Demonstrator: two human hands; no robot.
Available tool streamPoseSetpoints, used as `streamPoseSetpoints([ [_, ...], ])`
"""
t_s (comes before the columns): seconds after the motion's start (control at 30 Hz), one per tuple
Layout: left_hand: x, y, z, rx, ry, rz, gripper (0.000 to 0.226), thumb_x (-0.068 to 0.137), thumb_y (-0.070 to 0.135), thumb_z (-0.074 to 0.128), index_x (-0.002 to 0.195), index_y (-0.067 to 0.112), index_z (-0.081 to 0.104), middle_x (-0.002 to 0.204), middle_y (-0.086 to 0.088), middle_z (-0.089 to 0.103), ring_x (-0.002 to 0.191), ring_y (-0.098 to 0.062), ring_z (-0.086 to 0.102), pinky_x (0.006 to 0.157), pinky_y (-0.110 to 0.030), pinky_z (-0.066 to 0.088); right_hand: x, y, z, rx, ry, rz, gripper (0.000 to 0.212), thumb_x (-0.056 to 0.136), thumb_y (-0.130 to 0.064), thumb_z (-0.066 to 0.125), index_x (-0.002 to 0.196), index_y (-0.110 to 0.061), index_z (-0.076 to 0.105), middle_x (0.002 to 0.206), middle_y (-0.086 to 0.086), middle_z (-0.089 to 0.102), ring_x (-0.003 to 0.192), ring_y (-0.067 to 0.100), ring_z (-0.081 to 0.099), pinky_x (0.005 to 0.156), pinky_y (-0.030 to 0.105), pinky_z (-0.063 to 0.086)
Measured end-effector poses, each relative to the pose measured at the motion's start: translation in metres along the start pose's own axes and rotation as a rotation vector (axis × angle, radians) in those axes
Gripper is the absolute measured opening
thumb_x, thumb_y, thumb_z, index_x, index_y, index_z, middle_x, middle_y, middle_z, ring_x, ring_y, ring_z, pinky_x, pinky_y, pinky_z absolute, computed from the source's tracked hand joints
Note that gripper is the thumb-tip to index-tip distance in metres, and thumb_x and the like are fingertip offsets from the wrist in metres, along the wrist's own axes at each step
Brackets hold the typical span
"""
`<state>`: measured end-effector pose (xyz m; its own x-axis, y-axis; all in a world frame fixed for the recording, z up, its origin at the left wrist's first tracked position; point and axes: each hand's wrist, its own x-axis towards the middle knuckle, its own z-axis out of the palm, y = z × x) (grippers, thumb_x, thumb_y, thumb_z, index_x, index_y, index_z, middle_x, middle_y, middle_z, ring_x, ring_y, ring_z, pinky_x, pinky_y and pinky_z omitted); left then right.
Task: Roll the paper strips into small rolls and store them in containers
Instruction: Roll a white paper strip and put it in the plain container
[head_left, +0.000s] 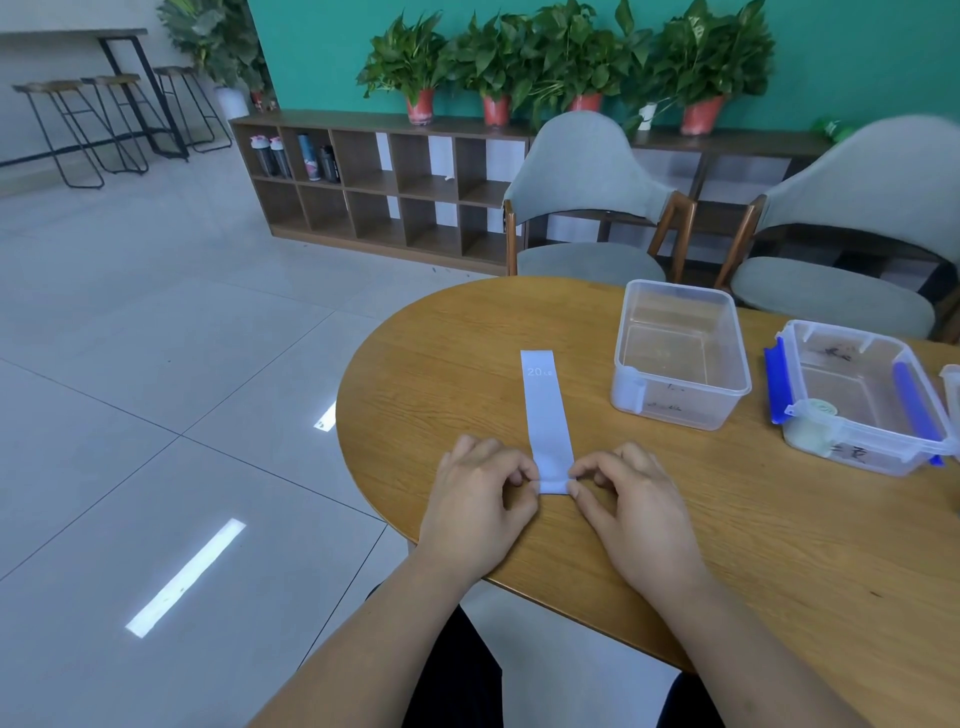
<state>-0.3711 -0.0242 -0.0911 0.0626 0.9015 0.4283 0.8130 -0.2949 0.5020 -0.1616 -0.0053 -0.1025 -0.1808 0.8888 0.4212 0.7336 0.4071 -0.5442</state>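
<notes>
A pale blue paper strip (545, 410) marked "20" lies flat on the wooden table (441, 364), running away from me. Its near end is curled into a small fold. My left hand (478, 499) pinches the left side of that fold between thumb and forefinger. My right hand (634, 499) pinches its right side the same way. An open clear plastic container (680, 353) stands to the right of the strip, beyond my right hand. Further right sits a second clear container (857, 400) with blue clips.
Two grey upholstered chairs (587, 208) stand behind the table. The rounded table edge (353, 467) drops to the tiled floor on my left. A low wooden shelf with potted plants (493, 78) lines the green wall. Part of another container (953, 395) shows at the right border.
</notes>
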Motion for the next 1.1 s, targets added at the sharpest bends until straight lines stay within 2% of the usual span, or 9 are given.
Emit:
streamPoseSetpoints([
  [0.17,-0.0005,-0.0009,0.0009,0.006,0.015,-0.005,0.002,0.088,0.038,0.070,0.090,0.038,0.071,0.082,0.018,0.056,0.094,-0.009,0.048,0.085,-0.035,0.045,0.0001,0.0010,-0.0002,0.010,0.001,-0.007,0.012,0.091,-0.033,0.078,0.094,-0.041,0.069,0.086,-0.018,0.047,0.088,0.008,0.051,0.078,0.036,0.049],
  [0.37,-0.0001,-0.0007,0.0014,0.016,0.003,-0.017,0.016,0.084,0.037,0.071,0.100,0.038,0.074,0.084,0.021,0.057,0.097,-0.007,0.048,0.087,-0.034,0.045,-0.0002,0.0032,0.0027,-0.027,0.003,-0.006,0.013,0.089,-0.037,0.079,0.100,-0.039,0.074,0.089,-0.019,0.048,0.090,0.008,0.052,0.080,0.036,0.051],
  [0.87,0.0003,-0.0010,0.0006,0.022,-0.009,-0.016,0.012,0.091,0.044,0.065,0.096,0.039,0.074,0.085,0.020,0.057,0.097,-0.008,0.048,0.085,-0.035,0.045,0.0008,0.0046,0.0052,-0.041,0.006,-0.008,0.004,0.094,-0.036,0.073,0.097,-0.037,0.074,0.090,-0.019,0.049,0.090,0.009,0.050,0.079,0.039,0.052],
  [1.1,0.0001,-0.0015,0.0002,0.006,-0.003,-0.006,0.008,0.091,0.039,0.069,0.099,0.039,0.067,0.087,0.020,0.056,0.097,-0.008,0.047,0.086,-0.037,0.045,0.0015,0.0008,0.0035,-0.056,0.017,-0.013,0.010,0.094,-0.033,0.073,0.102,-0.038,0.069,0.089,-0.017,0.049,0.089,0.009,0.050,0.079,0.038,0.050],
])
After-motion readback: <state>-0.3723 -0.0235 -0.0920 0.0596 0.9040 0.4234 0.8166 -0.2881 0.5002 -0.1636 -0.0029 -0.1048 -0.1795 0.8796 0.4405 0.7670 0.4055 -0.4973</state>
